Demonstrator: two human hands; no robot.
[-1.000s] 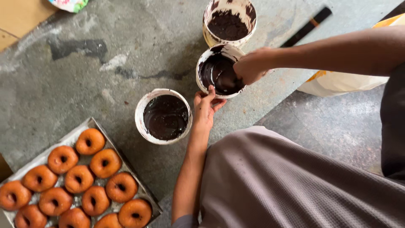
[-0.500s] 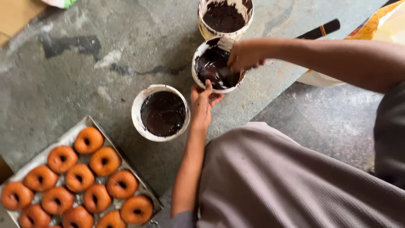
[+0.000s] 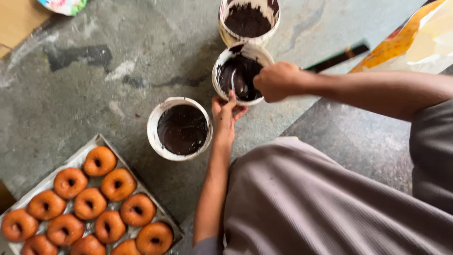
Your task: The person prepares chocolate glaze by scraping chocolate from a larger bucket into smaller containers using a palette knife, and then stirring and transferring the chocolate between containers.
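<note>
Three white buckets of dark chocolate stand on the grey floor. My left hand (image 3: pixel 226 111) grips the lower rim of the middle bucket (image 3: pixel 225 55), which tilts toward me. My right hand (image 3: pixel 278 80) reaches in from the right over that bucket's rim and holds a metal spoon (image 3: pixel 237 83) whose bowl is down in the chocolate. The nearer bucket (image 3: pixel 153 130) stands upright just left of my left hand, nearly full. The far bucket (image 3: pixel 225 33) stands behind the tilted one, with chocolate smeared up its inner wall.
A metal tray (image 3: pixel 111 146) with several brown ring doughnuts lies at the bottom left. An orange and white bag (image 3: pixel 406 42) and a dark flat stick (image 3: pixel 337 56) lie at the right. My grey-clothed lap fills the bottom right. Cardboard (image 3: pixel 16 19) lies at the top left.
My right hand has shifted along the tilted bucket's rim and the spoon now shows inside it. My left hand stays on the bucket's lower edge.
</note>
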